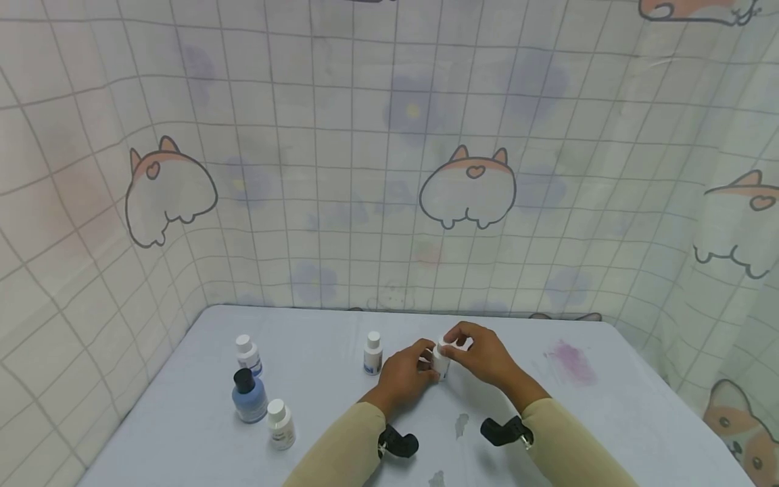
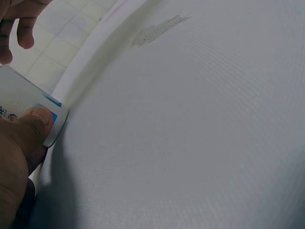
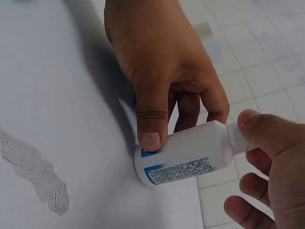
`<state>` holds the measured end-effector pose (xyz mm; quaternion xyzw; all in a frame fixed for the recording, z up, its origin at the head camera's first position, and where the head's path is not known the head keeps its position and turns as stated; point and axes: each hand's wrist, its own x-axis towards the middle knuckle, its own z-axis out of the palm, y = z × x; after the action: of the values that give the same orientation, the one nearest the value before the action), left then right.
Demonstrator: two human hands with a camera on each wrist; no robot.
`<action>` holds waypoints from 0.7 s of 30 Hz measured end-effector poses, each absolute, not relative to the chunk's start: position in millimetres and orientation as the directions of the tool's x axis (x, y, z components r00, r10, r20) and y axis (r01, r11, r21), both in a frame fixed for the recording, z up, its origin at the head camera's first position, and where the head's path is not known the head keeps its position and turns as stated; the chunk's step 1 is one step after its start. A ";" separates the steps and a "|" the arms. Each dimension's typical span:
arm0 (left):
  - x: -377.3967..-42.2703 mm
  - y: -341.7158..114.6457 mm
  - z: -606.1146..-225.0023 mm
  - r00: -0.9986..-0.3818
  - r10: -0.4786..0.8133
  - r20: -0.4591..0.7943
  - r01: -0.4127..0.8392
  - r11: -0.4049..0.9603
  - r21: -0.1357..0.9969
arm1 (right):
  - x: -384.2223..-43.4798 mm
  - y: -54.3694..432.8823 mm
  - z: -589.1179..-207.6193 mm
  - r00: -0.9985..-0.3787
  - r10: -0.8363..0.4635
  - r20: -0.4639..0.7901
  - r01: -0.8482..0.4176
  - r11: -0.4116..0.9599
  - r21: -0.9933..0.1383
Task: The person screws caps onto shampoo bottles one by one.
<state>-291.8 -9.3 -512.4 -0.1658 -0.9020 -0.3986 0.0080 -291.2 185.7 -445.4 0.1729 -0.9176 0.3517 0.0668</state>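
A small white bottle with a blue-and-white printed label stands on the table toward the back. My left hand grips its body from the left, the thumb pressed low on the label in the right wrist view. From the other side my right hand pinches the white cap at the top between thumb and index finger, while its other fingers stay off the bottle, loosely curled. In the left wrist view the bottle's lower end shows beside the left thumb, its top cut off by the frame.
Another white bottle stands just left of my left hand. Farther left are a blue bottle with a black cap and two white bottles, one behind and one in front. The table has grey patches and a pink stain.
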 end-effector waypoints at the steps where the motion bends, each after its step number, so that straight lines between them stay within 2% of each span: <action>1: -291.9 -9.1 -512.8 -0.946 0.292 0.144 0.303 0.627 0.718 | -291.0 185.5 -445.1 -0.930 -0.276 0.242 -0.367 0.691 -0.623; 12: -291.3 -8.2 -513.4 -0.945 0.288 0.151 0.306 0.630 0.713 | -287.7 187.8 -440.3 -0.913 -0.334 0.234 -0.406 0.682 -0.609; 21: -291.2 -9.4 -513.1 -0.943 0.291 0.162 0.315 0.618 0.720 | -289.2 185.5 -443.2 -0.932 -0.273 0.238 -0.362 0.713 -0.600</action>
<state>-291.2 -9.4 -513.1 -0.1684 -0.8994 -0.4031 0.0144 -289.2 185.5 -443.2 0.1720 -0.9232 0.3372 0.0663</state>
